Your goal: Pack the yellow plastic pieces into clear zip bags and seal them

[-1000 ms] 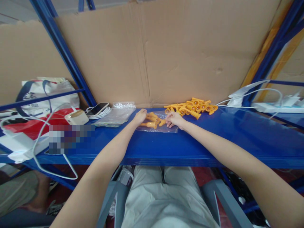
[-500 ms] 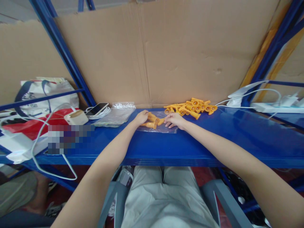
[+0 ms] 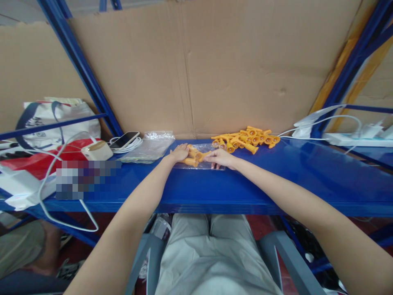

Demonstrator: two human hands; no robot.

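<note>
From my station I record: trousers (image 3: pixel 190 229), pale grey-green, loosely cut, creased at the lap. Left arm (image 3: pixel 141 200) and right arm (image 3: pixel 294 194): bare throughout the visible length. Fingers (image 3: pixel 211 155): ungloved, slender, tapering.

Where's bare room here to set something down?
Blue tabletop shows bare right of the heaped orange plastic horns, and between the central clear plastic bag and the tabletop's front edge. The left side is crowded with white cables.
</note>
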